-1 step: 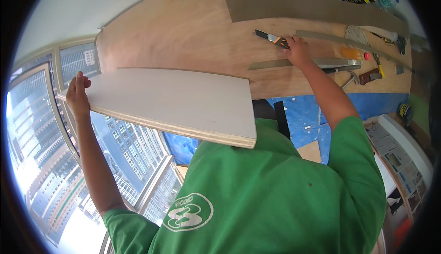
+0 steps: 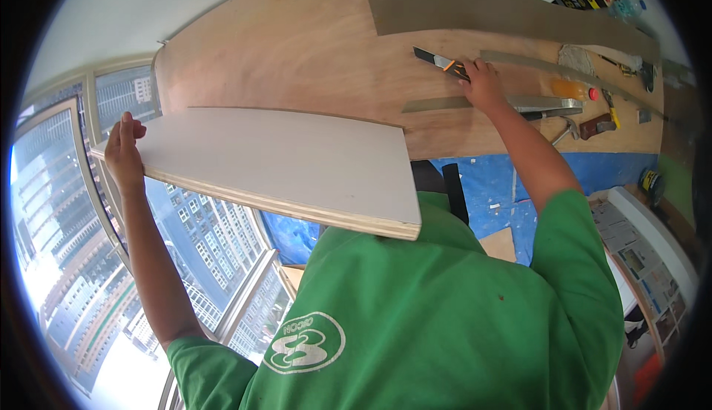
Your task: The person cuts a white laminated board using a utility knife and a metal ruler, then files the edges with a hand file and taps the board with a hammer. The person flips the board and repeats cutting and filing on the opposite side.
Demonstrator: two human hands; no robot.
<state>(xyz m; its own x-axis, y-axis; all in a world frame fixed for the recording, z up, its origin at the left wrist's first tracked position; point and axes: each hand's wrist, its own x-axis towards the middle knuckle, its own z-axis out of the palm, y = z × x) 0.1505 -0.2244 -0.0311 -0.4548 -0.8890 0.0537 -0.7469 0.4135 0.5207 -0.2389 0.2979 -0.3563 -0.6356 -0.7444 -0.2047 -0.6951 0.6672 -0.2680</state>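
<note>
Nearest the camera is the person's green T-shirt (image 2: 445, 321), filling the lower part of the view. Above it a white-faced plywood panel (image 2: 289, 161) is held flat, its layered edge facing the camera and its right corner just over the shirt's collar. The left hand (image 2: 124, 154) grips the panel's left end, thumb on top and the fingers curled around the edge, out over the window (image 2: 67, 262) that looks down on tall buildings. Past the panel lies a large brown plywood worktop (image 2: 297, 54). On it the right hand (image 2: 483, 84) is closed around a utility knife (image 2: 440, 61), whose black and orange body points left with the blade end towards the middle of the board. Just beside this hand lie a thin grey strip (image 2: 434, 104) and a metal straightedge (image 2: 549, 103). Farther back a wide grey laminate strip (image 2: 489, 11) lies across the worktop, and hand tools (image 2: 601, 121) are scattered at its right end, above the blue floor sheet (image 2: 504, 180).
</note>
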